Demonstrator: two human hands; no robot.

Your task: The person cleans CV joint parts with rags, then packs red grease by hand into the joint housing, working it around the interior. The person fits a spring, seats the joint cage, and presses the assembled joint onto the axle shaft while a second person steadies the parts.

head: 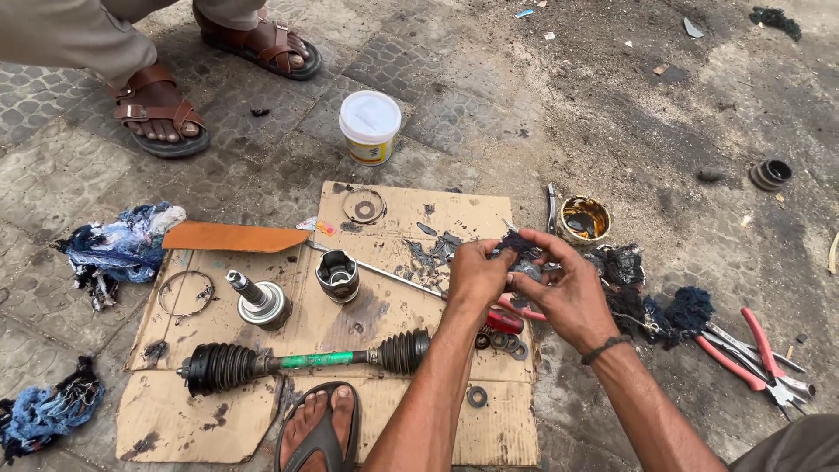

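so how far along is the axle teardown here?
Done: the outer joint and a cup-shaped housing stand on the cardboard apart from the axle shaft, with clamp rings and washers laid out loose. In hand: left hand and right hand work a small part in a dark greasy rag. Left: both boots sit on the shaft, nothing rejoined.

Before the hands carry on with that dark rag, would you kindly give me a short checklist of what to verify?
1. Both hands on the dark rag: left hand and right hand pinch it: ok.
2. Part inside the rag: cannot tell.
3. Axle shaft lying flat on the cardboard: ok.
4. Grease tin open within reach: ok.
5. Washers clear of the wrists: ok.
6. Red pliers nearby: ok.
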